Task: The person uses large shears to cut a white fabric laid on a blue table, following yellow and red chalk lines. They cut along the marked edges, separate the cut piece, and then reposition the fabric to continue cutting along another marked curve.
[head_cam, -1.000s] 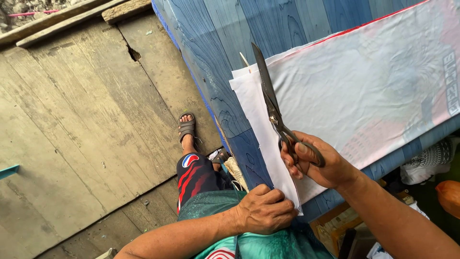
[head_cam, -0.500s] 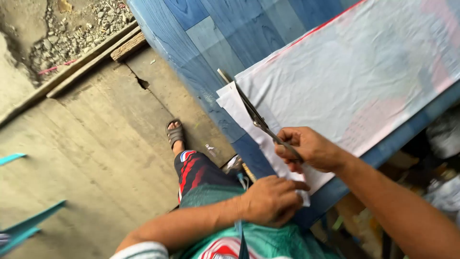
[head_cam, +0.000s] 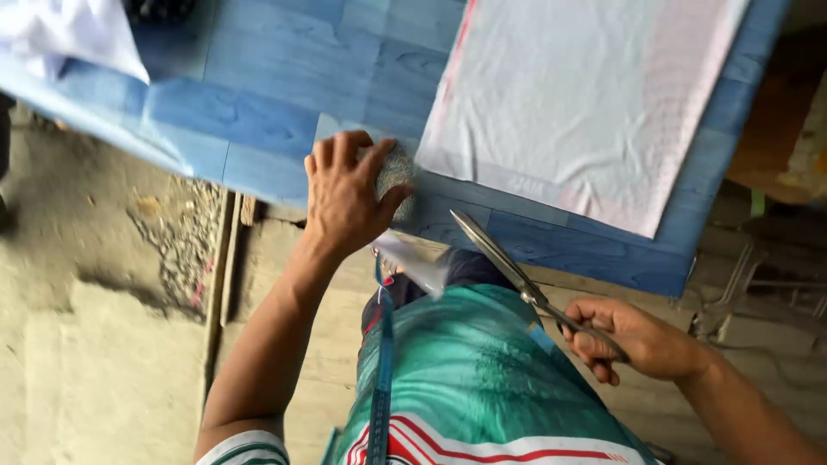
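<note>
My left hand [head_cam: 345,198] reaches onto the blue wood-patterned table [head_cam: 258,77], its fingers and thumb curled around a grey rough-surfaced object [head_cam: 398,172] next to the corner of a white cloth [head_cam: 586,103]. The cloth lies flat on the table, with faint red marking along its edges. My right hand [head_cam: 642,340] is off the table near my waist, gripping large metal scissors [head_cam: 504,258]. The closed blades point up-left toward the table edge. A narrow white cloth strip [head_cam: 422,263] hangs just below my left hand; what holds it is unclear.
A blue measuring tape [head_cam: 380,379] hangs down my green shirt. More white material [head_cam: 69,34] lies at the table's top-left. A concrete floor with rubble [head_cam: 181,250] is on the left, and a metal frame [head_cam: 758,284] stands under the table at right.
The scissors have come off the cloth and dropped back toward my waist. My left hand left the cloth's edge and moved onto the grey object. The view has swung round.
</note>
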